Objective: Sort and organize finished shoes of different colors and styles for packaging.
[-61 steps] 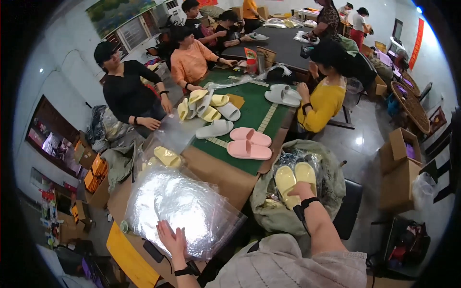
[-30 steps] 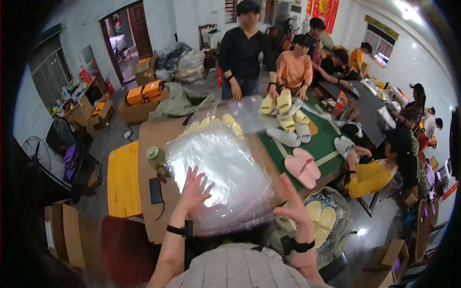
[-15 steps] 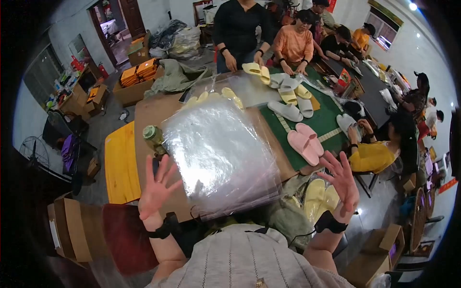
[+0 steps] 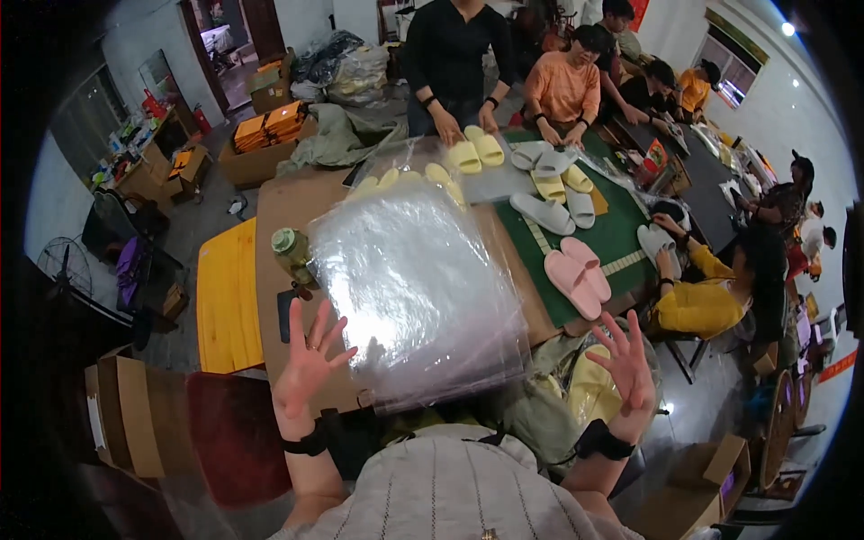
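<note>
My left hand (image 4: 310, 360) is raised with its fingers spread and holds nothing. It hovers by the left edge of a stack of clear plastic bags (image 4: 414, 279) lying on the brown table (image 4: 279, 207). Also raised, with fingers apart and nothing in it, my right hand (image 4: 625, 364) is in front of a plastic-wrapped yellow slipper (image 4: 589, 382). A pair of pink slippers (image 4: 578, 277) rests on the green mat (image 4: 531, 297) beyond that hand. Past my left fingers stand a green bottle (image 4: 291, 252) and a dark phone (image 4: 286, 315).
Grey slippers (image 4: 542, 213) and yellow slippers (image 4: 484, 148) lie toward the far side, where co-workers handle some. A person in a yellow top (image 4: 702, 301) sits at the right. A yellow board (image 4: 229, 297), a red chair (image 4: 234, 441) and an open carton (image 4: 135, 414) are at the left.
My hands stay spread and have moved slightly, with the view shifting a little. Across the table, a co-worker in black has set the yellow slippers side by side.
</note>
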Tool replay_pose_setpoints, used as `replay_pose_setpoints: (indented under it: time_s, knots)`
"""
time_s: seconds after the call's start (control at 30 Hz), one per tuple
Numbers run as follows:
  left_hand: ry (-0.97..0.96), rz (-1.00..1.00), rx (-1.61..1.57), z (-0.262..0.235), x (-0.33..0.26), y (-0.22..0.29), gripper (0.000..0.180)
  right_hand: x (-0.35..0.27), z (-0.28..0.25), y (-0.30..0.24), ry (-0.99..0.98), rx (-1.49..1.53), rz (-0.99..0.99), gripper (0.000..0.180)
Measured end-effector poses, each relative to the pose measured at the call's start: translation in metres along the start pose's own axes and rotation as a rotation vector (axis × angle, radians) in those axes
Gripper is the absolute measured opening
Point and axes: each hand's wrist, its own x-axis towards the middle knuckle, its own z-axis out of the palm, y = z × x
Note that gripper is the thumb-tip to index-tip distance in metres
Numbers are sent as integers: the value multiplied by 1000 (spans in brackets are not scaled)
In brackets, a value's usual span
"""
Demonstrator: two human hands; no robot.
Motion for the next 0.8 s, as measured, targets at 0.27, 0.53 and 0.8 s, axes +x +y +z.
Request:
replay_pose_setpoints:
  time_s: [0.27,0.53,0.8]
  knots:
    - [-66,6,-5,-1,0,2,158,5,3,9,33,60,46,156]
    - [-92,0,-11,-1,0,-1,159,5,0,12,-35,32,1,146]
    - [52,-44,-49,2,-6,-5,143,6,11,20,-97,113,58,132]
